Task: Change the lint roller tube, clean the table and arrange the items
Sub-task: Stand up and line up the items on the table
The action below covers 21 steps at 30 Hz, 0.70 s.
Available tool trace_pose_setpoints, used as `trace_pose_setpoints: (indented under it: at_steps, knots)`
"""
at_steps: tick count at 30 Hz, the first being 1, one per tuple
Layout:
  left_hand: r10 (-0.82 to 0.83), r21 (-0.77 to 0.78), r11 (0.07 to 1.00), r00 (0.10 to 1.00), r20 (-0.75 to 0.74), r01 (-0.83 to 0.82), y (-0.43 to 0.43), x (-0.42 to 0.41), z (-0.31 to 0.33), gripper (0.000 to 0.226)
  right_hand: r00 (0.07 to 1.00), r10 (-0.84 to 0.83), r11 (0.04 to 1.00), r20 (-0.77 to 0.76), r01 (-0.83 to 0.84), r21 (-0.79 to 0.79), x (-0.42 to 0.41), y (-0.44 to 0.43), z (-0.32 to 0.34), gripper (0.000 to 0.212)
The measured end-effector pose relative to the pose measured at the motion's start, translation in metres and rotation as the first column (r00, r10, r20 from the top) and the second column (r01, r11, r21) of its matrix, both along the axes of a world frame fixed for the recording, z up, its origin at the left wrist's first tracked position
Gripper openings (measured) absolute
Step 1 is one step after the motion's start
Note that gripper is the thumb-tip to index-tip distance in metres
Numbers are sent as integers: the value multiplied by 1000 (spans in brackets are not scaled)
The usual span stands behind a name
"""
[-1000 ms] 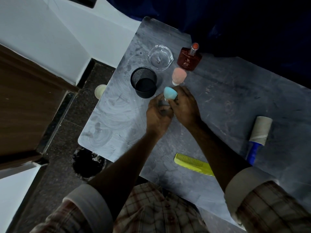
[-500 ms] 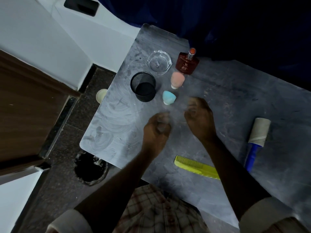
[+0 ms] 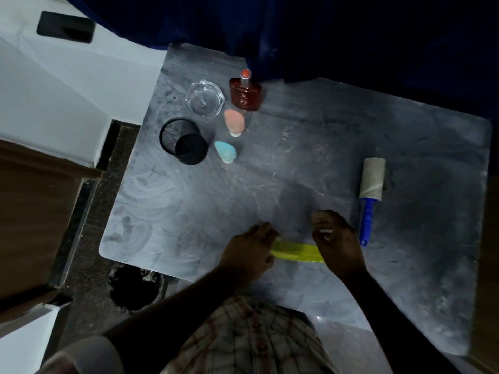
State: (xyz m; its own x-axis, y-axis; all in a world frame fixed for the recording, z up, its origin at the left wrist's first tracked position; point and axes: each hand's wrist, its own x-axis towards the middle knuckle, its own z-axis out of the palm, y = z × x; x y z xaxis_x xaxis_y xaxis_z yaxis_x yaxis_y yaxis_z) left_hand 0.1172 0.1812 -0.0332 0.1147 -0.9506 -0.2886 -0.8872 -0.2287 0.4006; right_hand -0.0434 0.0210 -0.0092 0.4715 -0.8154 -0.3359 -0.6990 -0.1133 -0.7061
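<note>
We see both hands low on the tabletop [image 3: 310,147], at the ends of the comb [image 3: 295,251]. Left hand [image 3: 249,253] covers the comb's left end, fingers curled; right hand [image 3: 337,242] sits over its right end, fingers bent. Whether either actually grips the comb we cannot tell. Roller [image 3: 370,194] lies just right of the right hand, cardboard tube end away from us, blue handle near the knuckles. Well beyond the left hand: blue sponge [image 3: 226,152], pink sponge [image 3: 234,122], mesh cup [image 3: 183,141], glass dish [image 3: 205,99], brown bottle [image 3: 245,94], all apart from the hands.
</note>
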Motion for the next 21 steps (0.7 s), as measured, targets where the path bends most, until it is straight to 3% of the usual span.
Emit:
trace_pose_setpoints:
  at_steps: [9,11,12,15,17,19,21]
  knots:
    - [153,140,979,988,-2,-151,-5,4,19,32,997,29,996,72,-23,-81,-24,5,2,33]
    - [276,172,951,957,-91,-258,5,12,25,29,993,20,989,115,-3,-147,-26,4,7,31]
    - [369,193,924,903,-218,-331,10,17,29,26,991,5,984,131,18,-178,-26,4,9,27]
    - [544,217,816,584,-603,-535,18,30,37,14,975,-119,978,188,148,-148,-10,-2,14,18]
    - [595,249,717,385,-705,-651,8,35,40,22,950,-164,987,265,158,43,16,-6,18,26]
    - [618,308,646,241,-748,-699,-12,39,41,24,917,-196,961,349,108,255,50,-13,22,20]
    - [605,340,593,124,-787,-730,-34,43,38,17,901,-175,961,396,69,267,82,-26,22,21]
